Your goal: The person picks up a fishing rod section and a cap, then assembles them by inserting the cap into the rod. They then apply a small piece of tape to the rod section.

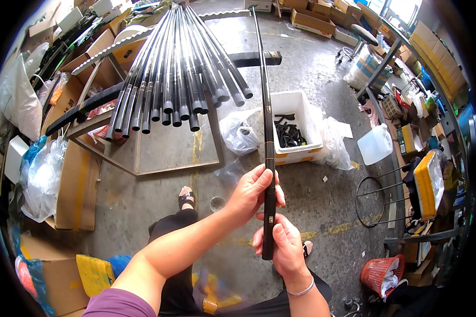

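A long black fishing rod (268, 142) with thin gold rings points away from me, its thick butt end nearest my body. My left hand (255, 193) is closed round the rod a little above the butt. Lower down, my right hand (284, 244) grips the butt end, thumb along its side; a thin bracelet circles that wrist. To the left, several similar black rods (180, 79) lie fanned out across a metal rack (98, 129), butt ends toward me. Beyond my hands stands a white foam box (300, 105) holding small black parts (289, 133).
White plastic bags (239, 132) flank the foam box. At right are a white jug (375, 145), a wire-framed stool with a yellow seat edge (427, 185), a red basket (382, 276) and cluttered shelving. Cardboard boxes (78, 185) line the left. My feet rest on the concrete floor (143, 206).
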Motion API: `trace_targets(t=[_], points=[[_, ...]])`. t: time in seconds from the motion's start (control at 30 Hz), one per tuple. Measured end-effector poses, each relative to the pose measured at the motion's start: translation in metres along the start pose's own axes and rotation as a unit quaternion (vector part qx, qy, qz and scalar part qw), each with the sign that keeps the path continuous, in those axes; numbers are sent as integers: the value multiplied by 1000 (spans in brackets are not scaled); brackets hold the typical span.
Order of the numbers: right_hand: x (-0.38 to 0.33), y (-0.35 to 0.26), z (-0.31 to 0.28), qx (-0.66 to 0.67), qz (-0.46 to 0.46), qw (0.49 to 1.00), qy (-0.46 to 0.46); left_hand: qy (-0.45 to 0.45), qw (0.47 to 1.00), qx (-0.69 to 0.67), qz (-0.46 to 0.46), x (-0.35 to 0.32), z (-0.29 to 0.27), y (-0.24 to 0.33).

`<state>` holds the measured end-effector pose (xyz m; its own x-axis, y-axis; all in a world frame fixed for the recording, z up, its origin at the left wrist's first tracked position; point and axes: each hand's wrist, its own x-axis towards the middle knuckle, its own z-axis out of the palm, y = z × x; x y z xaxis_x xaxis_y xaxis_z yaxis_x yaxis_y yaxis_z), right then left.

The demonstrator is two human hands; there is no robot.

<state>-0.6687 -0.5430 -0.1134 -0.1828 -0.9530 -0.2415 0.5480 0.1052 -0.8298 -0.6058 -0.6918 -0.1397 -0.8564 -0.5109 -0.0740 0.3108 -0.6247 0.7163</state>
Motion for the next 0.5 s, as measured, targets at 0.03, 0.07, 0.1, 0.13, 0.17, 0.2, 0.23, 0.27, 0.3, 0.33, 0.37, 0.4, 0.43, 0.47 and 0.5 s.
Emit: trace_targets(t=[0.03,0.07,0.1,0.13,0.17,0.2,0.23,0.27,0.3,0.33,0.37,0.4,0.43,0.47,0.5], points=[[-2,0,0,-1,5,1000,-6,-6,1000,-5,4,0,0,1],[-3,0,0,-2,9,1000,-12,-11,1000,-11,9,-1,2,2],[-5,0,0,-7,5,1000,-6,-17,1000,-16,13,-1,2,3],[-6,0,1,-11,2,1000,0,-14,1000,-14,15,-1,2,2],[-7,0,2,-15,-1,1000,6,-11,1000,-12,17,0,3,1],[-7,0,1,-11,0,1000,7,-8,1000,-10,19,0,3,0],[-8,1,0,-8,0,1000,8,-5,1000,-16,21,1,4,1],[-9,1,0,-4,0,1000,9,-2,999,-21,24,2,4,2],[-9,0,-1,-2,2,1000,10,2,999,-26,26,3,5,2],[-9,0,0,0,4,1000,11,1,999,-30,26,3,4,3],[-9,-1,0,2,6,1000,12,0,999,-34,25,3,3,3],[-9,0,0,4,6,1000,13,-1,999,-38,25,3,2,4],[-9,0,1,7,7,1000,14,-6,999,-46,26,3,2,4],[-9,0,2,9,7,1000,15,-12,998,-54,26,3,1,5],[-9,1,2,12,6,1000,14,-17,998,-62,27,3,1,5]])
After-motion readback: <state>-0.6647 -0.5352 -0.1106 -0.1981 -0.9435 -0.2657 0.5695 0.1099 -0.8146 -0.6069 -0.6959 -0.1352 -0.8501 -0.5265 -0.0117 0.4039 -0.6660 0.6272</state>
